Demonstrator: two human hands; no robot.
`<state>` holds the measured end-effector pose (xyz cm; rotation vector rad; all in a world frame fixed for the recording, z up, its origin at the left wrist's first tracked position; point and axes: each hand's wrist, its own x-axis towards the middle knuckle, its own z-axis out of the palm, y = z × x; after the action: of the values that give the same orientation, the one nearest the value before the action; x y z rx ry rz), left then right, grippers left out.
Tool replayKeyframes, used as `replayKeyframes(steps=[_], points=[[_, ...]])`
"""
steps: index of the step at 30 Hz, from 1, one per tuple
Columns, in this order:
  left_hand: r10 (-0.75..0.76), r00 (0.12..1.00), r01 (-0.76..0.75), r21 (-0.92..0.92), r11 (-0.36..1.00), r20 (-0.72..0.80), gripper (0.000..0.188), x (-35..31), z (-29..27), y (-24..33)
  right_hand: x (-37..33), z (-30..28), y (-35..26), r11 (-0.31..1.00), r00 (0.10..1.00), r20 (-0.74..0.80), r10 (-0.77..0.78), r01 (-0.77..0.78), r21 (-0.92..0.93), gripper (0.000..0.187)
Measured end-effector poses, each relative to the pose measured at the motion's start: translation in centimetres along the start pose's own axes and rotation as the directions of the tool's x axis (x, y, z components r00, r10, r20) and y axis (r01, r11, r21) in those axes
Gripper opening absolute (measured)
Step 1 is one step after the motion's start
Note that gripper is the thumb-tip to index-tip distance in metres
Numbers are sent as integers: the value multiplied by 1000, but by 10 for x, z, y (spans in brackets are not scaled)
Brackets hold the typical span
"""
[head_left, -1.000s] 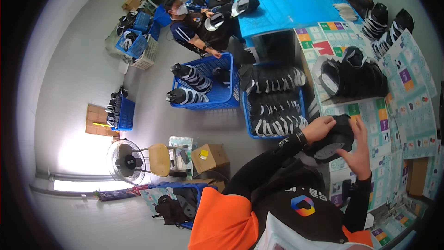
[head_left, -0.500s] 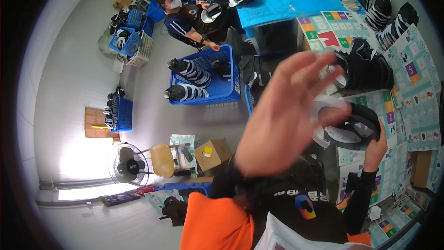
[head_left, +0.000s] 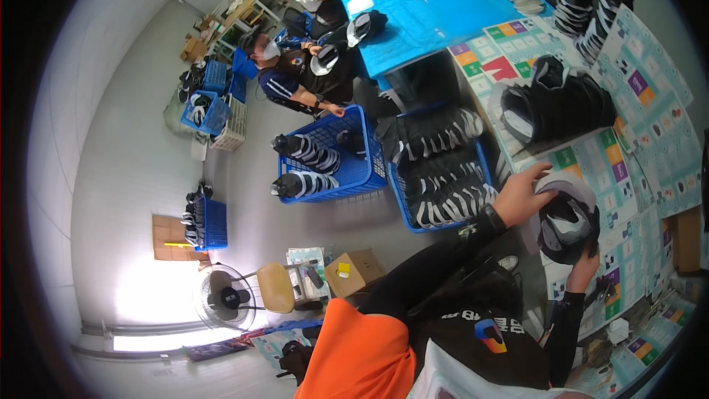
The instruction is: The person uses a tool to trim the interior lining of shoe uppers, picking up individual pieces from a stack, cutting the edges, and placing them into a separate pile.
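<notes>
A black and grey shoe upper [head_left: 565, 225] with a pale sole edge is held between my two hands at the right, above the paper-covered table. My left hand [head_left: 526, 193] pinches its far-left rim, the thumb reaching onto the pale edge. Lower down, my right hand [head_left: 583, 273] grips its near side, with some fingers hidden behind the upper. Just beyond my hands, a row of black shoe uppers [head_left: 565, 111] stands packed together on the table.
A blue basket [head_left: 402, 210] full of uppers stands left of the table [head_left: 628, 240]. Beyond it, a co-worker's hand [head_left: 337, 111] touches another blue basket [head_left: 365, 177]. Farther off is a blue-covered table [head_left: 428, 11]. A fan [head_left: 229, 297], a chair [head_left: 275, 288] and a cardboard box [head_left: 354, 273] stand lower left.
My left hand, raised with fingers spread before, has come down and right onto the upper's rim. The upper has turned in my right hand. The view has shifted, showing the full basket.
</notes>
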<state>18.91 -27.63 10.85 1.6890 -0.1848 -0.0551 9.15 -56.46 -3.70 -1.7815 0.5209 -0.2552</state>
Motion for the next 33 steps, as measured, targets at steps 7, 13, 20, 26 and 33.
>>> replayKeyframes(steps=[7,13,20,26,33], points=[[-10,912,-302,688,660,410,23,38,97,-44,2,-85,143,977,969,174,176,-150,-150,55],[215,911,-411,752,516,351,27,56,170,-21,-3,-165,183,668,923,-364,126,-350,-657,66],[223,831,-554,725,410,509,20,83,266,-46,2,-208,228,576,914,-377,147,-389,-719,86],[136,788,-592,675,440,601,22,93,283,-86,30,-207,228,513,934,-338,114,-347,-785,76],[172,647,-711,505,489,743,23,97,309,-91,34,-187,222,600,821,-545,173,-526,-603,49]])
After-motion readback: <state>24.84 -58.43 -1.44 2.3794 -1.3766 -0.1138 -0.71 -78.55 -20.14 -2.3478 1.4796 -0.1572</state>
